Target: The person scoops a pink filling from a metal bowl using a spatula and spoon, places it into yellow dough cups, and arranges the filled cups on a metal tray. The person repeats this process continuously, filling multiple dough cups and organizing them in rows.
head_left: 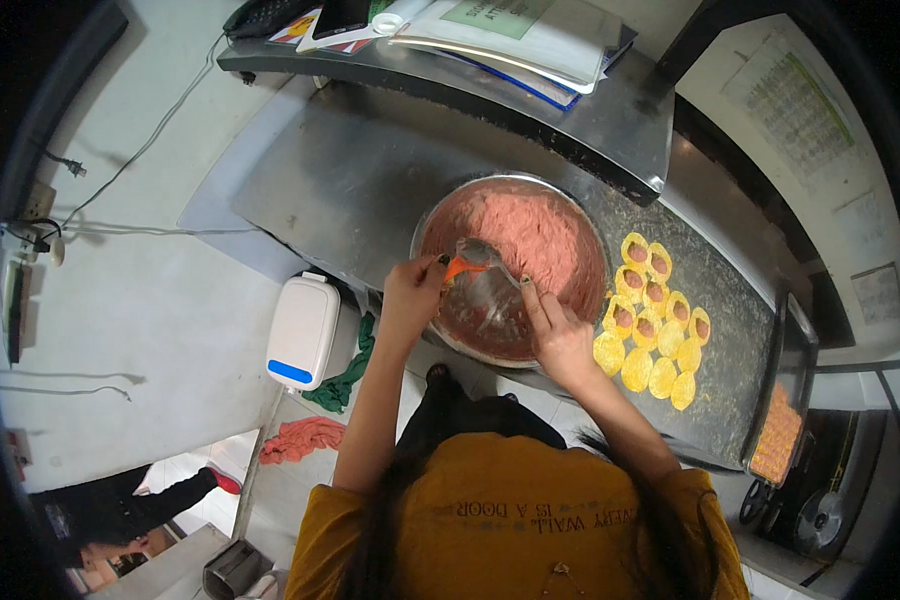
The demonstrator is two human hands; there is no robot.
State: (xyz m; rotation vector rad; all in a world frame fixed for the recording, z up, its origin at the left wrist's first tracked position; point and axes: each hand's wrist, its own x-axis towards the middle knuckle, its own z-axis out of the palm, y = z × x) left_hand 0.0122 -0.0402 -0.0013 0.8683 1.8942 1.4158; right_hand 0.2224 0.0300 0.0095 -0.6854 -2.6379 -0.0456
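Note:
My left hand (413,298) is closed on a small orange piece (460,268), whose kind I cannot make out, over the near left part of a big round metal bowl (432,215). My right hand (560,335) grips the handle of a metal spoon (477,250), its bowl end close to the orange piece. Pink, paste-like mince (530,235) is heaped at the far right inside the bowl, and a thin smear coats the near side. On the worktop to the right lie several flat yellow rounds (636,370); the farther ones carry dabs of pink filling (633,278).
A dark tray (745,440) of orange-pink pieces stands at the far right. Above the worktop (320,170) runs a shelf (450,85) with papers and folders. A white lidded bin (303,330), a green cloth (350,370) and a red cloth (302,438) are at the lower left.

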